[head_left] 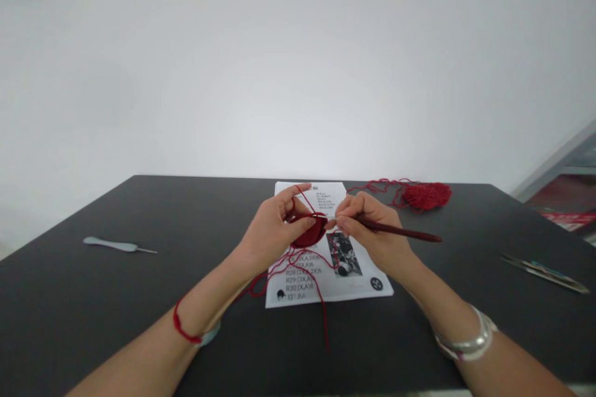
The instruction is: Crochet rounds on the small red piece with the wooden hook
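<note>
My left hand [274, 223] pinches a small round piece of red crochet [308, 236], with a strand of red yarn running up over the raised index finger. My right hand [367, 223] grips a crochet hook [405, 232] with a dark red-brown handle, held like a pen. The hook's thin metal shaft reaches left to the top edge of the crochet piece; whether its tip is inside a stitch I cannot tell. Loose red yarn tails hang below the piece, across a printed pattern sheet [354, 290] lying under both hands.
A ball of red yarn [427, 196] lies at the back right, its strand trailing left toward the sheet. On the dark table [186, 217] a grey-handled crochet hook [112, 244] rests at the left and metal tweezers [544, 273] at the right. A white wall [279, 74] rises behind.
</note>
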`<act>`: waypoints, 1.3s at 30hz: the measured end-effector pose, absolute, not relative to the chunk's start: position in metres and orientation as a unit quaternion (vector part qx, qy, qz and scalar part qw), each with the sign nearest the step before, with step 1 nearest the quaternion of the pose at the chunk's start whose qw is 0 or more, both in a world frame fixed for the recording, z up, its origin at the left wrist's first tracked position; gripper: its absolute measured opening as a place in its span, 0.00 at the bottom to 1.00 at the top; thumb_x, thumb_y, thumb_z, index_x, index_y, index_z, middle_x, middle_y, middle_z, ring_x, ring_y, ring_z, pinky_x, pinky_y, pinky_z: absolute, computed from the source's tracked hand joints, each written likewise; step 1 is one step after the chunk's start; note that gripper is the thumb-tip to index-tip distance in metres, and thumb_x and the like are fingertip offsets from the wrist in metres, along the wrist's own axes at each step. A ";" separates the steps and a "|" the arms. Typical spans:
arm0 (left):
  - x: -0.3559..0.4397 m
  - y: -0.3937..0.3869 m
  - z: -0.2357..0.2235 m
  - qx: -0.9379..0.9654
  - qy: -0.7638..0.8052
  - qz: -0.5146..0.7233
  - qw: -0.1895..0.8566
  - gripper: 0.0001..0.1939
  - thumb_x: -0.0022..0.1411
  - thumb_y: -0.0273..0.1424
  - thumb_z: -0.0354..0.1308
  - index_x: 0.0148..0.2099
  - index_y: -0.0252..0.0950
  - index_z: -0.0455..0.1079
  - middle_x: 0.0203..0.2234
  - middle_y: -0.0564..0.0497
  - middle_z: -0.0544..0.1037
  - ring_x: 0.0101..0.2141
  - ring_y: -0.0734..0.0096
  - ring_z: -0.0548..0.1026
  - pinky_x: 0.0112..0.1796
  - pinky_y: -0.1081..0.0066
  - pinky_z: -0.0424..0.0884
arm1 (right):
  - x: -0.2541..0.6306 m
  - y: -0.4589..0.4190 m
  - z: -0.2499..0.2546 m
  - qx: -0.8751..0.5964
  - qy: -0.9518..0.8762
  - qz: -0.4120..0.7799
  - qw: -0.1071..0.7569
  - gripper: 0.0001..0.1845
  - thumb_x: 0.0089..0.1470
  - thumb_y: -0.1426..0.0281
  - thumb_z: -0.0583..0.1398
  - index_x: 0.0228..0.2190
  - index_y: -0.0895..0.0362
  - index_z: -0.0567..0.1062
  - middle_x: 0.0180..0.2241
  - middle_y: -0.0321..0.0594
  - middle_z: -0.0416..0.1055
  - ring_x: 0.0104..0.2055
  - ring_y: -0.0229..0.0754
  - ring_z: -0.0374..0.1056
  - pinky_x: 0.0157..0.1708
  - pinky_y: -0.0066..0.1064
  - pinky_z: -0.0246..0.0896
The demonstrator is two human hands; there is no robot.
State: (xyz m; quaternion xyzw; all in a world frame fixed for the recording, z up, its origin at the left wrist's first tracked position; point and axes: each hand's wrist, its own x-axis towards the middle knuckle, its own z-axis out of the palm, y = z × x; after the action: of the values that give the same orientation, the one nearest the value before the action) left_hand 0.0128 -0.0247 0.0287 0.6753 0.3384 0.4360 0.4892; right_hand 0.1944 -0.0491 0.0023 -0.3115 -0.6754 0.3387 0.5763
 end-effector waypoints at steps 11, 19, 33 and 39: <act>0.014 -0.028 0.026 0.682 0.419 0.448 0.398 0.26 0.52 0.28 0.62 0.54 0.26 0.69 0.23 0.55 0.76 0.28 0.70 0.72 0.40 0.66 0.66 | 0.181 -0.051 -0.005 -0.239 -0.841 -0.096 0.476 0.10 0.60 0.80 0.52 0.31 0.54 0.63 0.28 0.38 0.67 0.29 0.38 0.63 0.27 0.28 0.62; 0.020 -0.029 0.022 0.528 0.347 0.429 0.646 0.33 0.45 0.26 0.66 0.55 0.22 0.65 0.18 0.60 0.72 0.21 0.79 0.66 0.29 0.74 0.62 | 0.181 -0.045 -0.010 -0.216 -0.852 -0.235 0.416 0.09 0.63 0.80 0.50 0.33 0.56 0.65 0.28 0.43 0.68 0.29 0.42 0.61 0.28 0.31 0.64; 0.014 -0.024 0.021 0.651 0.364 0.489 0.453 0.30 0.53 0.25 0.59 0.60 0.29 0.64 0.21 0.60 0.69 0.23 0.76 0.66 0.30 0.72 0.64 | 0.176 -0.046 -0.009 -0.279 -0.600 0.398 0.635 0.06 0.55 0.73 0.59 0.28 0.54 0.67 0.24 0.30 0.64 0.21 0.34 0.60 0.22 0.27 0.57; 0.014 -0.029 0.024 0.707 0.394 0.465 0.359 0.26 0.56 0.24 0.58 0.58 0.33 0.68 0.22 0.58 0.69 0.26 0.73 0.68 0.33 0.72 0.66 | 0.181 -0.055 -0.002 -0.315 -0.721 0.193 0.586 0.07 0.55 0.78 0.58 0.29 0.54 0.68 0.27 0.33 0.67 0.26 0.35 0.62 0.24 0.26 0.57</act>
State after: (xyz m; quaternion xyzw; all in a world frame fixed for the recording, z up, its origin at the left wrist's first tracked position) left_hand 0.0137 -0.0287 0.0238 0.7071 0.3942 0.4646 0.3589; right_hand 0.1812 -0.0546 -0.0020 -0.3147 -0.7212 0.1932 0.5861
